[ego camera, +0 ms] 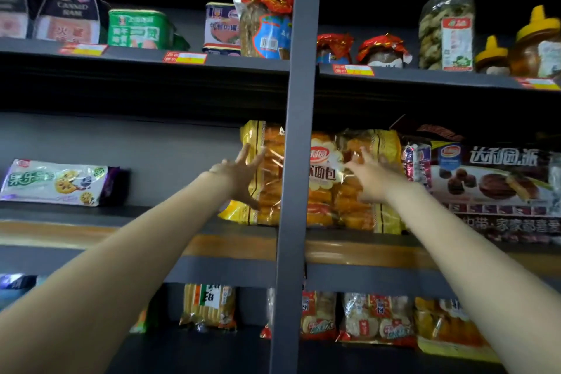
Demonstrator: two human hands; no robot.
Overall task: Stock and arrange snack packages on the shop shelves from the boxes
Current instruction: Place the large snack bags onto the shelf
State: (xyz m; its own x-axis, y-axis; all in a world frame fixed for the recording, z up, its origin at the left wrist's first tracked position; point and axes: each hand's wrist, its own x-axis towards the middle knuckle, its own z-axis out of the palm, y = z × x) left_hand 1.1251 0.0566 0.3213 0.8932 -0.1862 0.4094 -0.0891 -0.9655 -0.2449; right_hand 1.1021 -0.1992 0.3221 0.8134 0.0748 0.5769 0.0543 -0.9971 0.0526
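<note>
A large yellow-orange bag of bread rolls [321, 179] stands upright on the middle shelf [182, 215], partly behind the grey upright post [299, 161]. My left hand [239, 176] touches the bag's left end with fingers spread. My right hand [367, 174] presses flat against the bag's front on the right side, fingers straight. Neither hand curls round the bag.
A brown box of chocolate pies [491, 179] stands right of the bag. A white biscuit pack [57, 182] lies at the middle shelf's left. Tins [139, 29] and jars [446, 30] fill the top shelf. Rice cracker packs [376, 319] sit on the lower shelf.
</note>
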